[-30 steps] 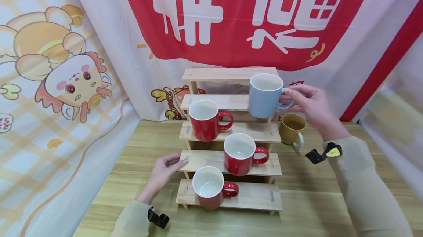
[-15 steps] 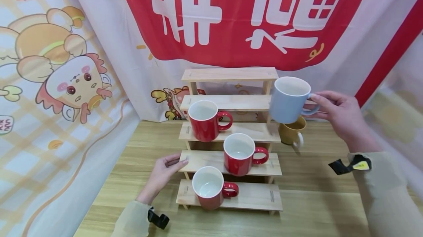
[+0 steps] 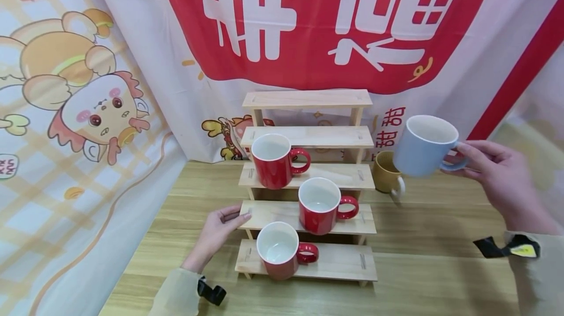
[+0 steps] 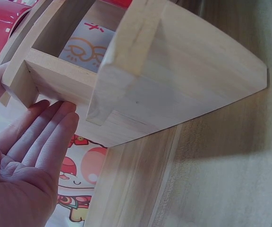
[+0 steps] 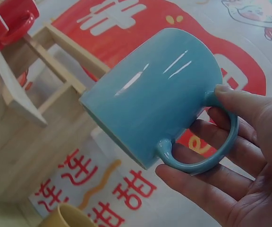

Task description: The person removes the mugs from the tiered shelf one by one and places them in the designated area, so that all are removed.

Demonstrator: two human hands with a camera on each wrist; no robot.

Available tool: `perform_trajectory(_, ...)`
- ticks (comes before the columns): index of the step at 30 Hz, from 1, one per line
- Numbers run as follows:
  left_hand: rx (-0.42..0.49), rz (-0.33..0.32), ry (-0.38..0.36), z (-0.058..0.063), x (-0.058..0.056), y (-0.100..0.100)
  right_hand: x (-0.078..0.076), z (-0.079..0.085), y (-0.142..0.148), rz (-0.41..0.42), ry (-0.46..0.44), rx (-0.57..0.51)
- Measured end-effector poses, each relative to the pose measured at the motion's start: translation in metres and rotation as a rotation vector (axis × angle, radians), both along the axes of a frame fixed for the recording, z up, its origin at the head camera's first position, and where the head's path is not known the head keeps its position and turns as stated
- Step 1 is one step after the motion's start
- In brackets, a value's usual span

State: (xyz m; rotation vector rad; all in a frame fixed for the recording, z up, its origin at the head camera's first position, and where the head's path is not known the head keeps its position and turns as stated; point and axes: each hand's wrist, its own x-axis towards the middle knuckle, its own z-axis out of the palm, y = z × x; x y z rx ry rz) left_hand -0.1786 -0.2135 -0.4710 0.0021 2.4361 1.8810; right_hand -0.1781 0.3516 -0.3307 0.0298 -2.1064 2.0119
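My right hand (image 3: 498, 174) grips a light blue mug (image 3: 425, 146) by its handle, in the air to the right of a tiered wooden display rack (image 3: 308, 136). In the right wrist view the thumb lies on top of the mug handle (image 5: 207, 163), with fingers around and under it. My left hand (image 3: 216, 230) pinches the left end of the rack's second step from the front, thumb on top and fingers below. Three red mugs with white insides stand on the rack: a front one (image 3: 278, 251), a middle one (image 3: 319, 207) and a higher one (image 3: 272, 161).
A mustard-brown mug (image 3: 387, 173) with a white handle stands on the wood-grain table (image 3: 423, 267), close to the rack's right side. Printed cloth hangs (image 3: 326, 27) behind the rack and along the left side. The two upper steps carry no mugs.
The right hand has carried the light blue mug from over the rack's upper right side out to the right and lower. The left hand and the red mugs have stayed put.
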Motion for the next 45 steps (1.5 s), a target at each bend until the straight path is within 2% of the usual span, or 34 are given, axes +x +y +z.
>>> perform_trajectory(5,-0.004,0.006,0.009,0.000,0.000,-0.001,0.007,-0.018,0.016,0.035,0.072,-0.106)
perform_trajectory(9,-0.007,0.010,0.015,-0.002,-0.001,-0.001,0.012,-0.032,0.029,0.031,0.075,-0.169)
perform_trajectory(12,-0.004,0.007,0.011,-0.004,-0.001,-0.001,0.013,-0.044,0.038,0.003,0.058,-0.201)
perform_trajectory(19,-0.010,0.018,0.012,-0.004,-0.001,-0.001,0.012,-0.068,0.052,-0.103,-0.006,-0.186)
perform_trajectory(22,-0.018,0.019,0.013,-0.003,-0.001,-0.001,0.010,-0.076,0.055,-0.131,-0.025,-0.229)
perform_trajectory(28,-0.021,0.020,0.001,-0.002,-0.001,0.000,0.002,-0.089,0.057,-0.171,-0.007,-0.335)
perform_trajectory(37,-0.019,0.022,0.000,-0.001,-0.001,0.000,-0.019,-0.111,0.055,-0.215,-0.067,-0.336)
perform_trajectory(41,-0.020,0.024,-0.001,-0.002,-0.001,0.000,-0.031,-0.121,0.051,-0.270,-0.126,-0.302)
perform_trajectory(45,-0.016,0.018,0.009,-0.004,-0.002,0.000,-0.043,-0.130,0.046,-0.327,-0.153,-0.330)
